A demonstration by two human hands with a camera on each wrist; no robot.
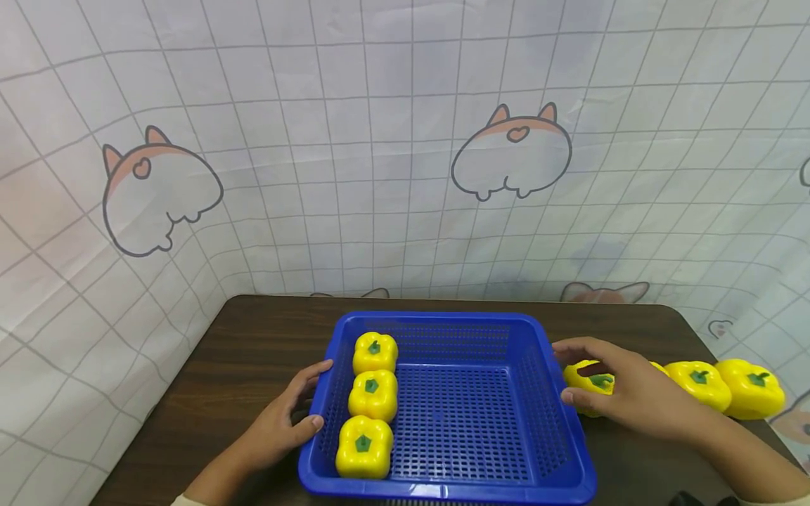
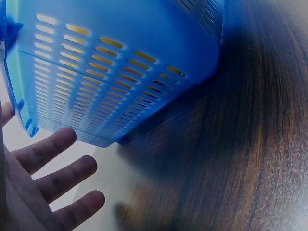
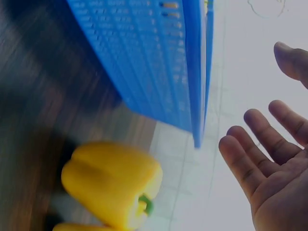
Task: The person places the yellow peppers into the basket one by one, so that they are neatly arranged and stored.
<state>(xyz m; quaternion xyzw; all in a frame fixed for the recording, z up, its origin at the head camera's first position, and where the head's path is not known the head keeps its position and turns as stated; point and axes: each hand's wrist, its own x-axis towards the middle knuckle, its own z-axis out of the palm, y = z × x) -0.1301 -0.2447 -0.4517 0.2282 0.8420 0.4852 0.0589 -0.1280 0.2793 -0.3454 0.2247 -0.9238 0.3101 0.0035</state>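
A blue plastic basket (image 1: 458, 425) with slotted sides stands on the dark wooden table. Three yellow bell peppers with green stems line its left side: a far one (image 1: 375, 353), a middle one (image 1: 373, 397) and a near one (image 1: 363, 448). My left hand (image 1: 273, 425) is at the left rim, thumb and forefinger tips right at it; the left wrist view shows its other fingers (image 2: 67, 179) extended beside the wall. By the right rim, my right hand (image 1: 639, 393) has its fingers spread and holds nothing. It partly hides a yellow bell pepper (image 1: 585, 383) outside the basket.
Right of the basket, more yellow bell peppers stand in a row, including one (image 1: 699, 385) beyond my right hand and another (image 1: 749, 388) at the table's right edge. Behind the brown table (image 1: 272, 337) hangs a white gridded cloth (image 1: 380, 176) with cartoon animals.
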